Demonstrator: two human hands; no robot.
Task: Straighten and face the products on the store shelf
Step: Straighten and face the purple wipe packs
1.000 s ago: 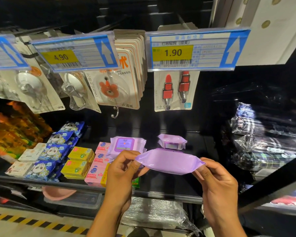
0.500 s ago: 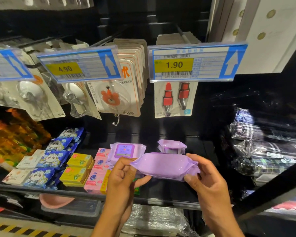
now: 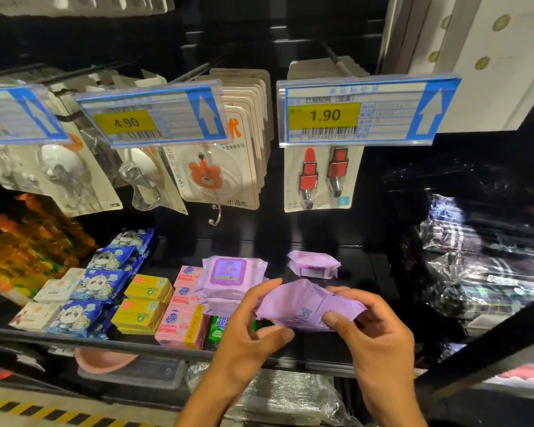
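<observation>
A purple wet-wipe pack [image 3: 302, 306] is held in front of the black shelf [image 3: 315, 359], tilted with its plain back toward me. My left hand [image 3: 250, 331] grips its left end and my right hand [image 3: 370, 337] grips its right end, thumb on the near face. Behind my left hand, a stack of the same purple packs [image 3: 228, 275] lies face up on the shelf. A third pack [image 3: 313, 264] lies farther back, to the right of the stack.
Left of the stack lie pink soap boxes [image 3: 179, 328], yellow soap boxes [image 3: 142, 300] and blue panda packs [image 3: 99, 288]. Carded hooks [image 3: 210, 177] and price tags [image 3: 352, 112] hang above. Plastic-wrapped goods [image 3: 475, 266] fill the right bay. A black rail [image 3: 487, 352] crosses at lower right.
The pack has been turned in both hands, from flat and stretched out to tilted with its back seam facing me. Both hands moved closer together.
</observation>
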